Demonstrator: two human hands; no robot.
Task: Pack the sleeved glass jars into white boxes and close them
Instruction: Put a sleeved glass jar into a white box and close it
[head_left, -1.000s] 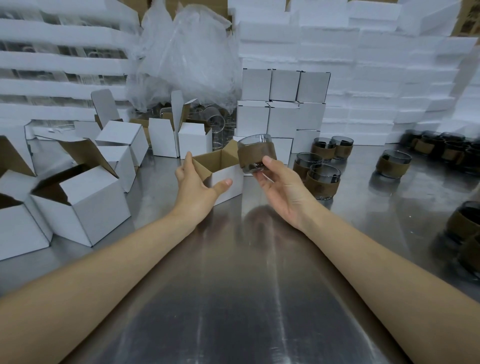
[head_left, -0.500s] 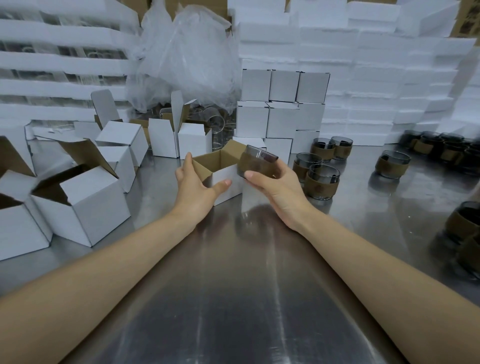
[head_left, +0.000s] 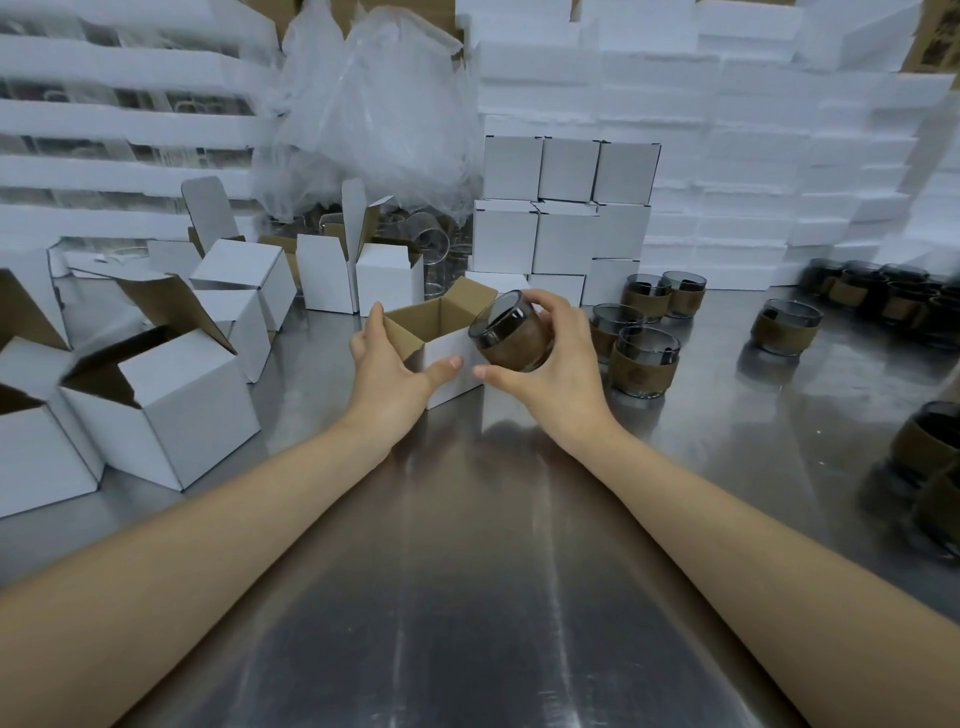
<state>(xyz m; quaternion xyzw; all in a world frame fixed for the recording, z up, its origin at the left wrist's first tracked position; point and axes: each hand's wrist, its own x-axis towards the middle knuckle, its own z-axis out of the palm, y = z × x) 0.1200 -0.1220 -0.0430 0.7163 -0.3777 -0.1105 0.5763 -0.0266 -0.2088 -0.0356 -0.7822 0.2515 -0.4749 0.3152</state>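
Your right hand (head_left: 563, 364): fingers (head_left: 543, 302) are curled round the sleeved glass jar (head_left: 514, 340), thumb underneath. The jar is tilted, mouth to the left, at the right wall of the open white box (head_left: 448, 347) and not inside yet. Left hand (head_left: 387, 371) only braces that box with near-straight fingers and thumb, so my guess is the tilted rim catches the wall or raised flap (head_left: 467, 297) and shoves the light box across the steel table (head_left: 467, 571).
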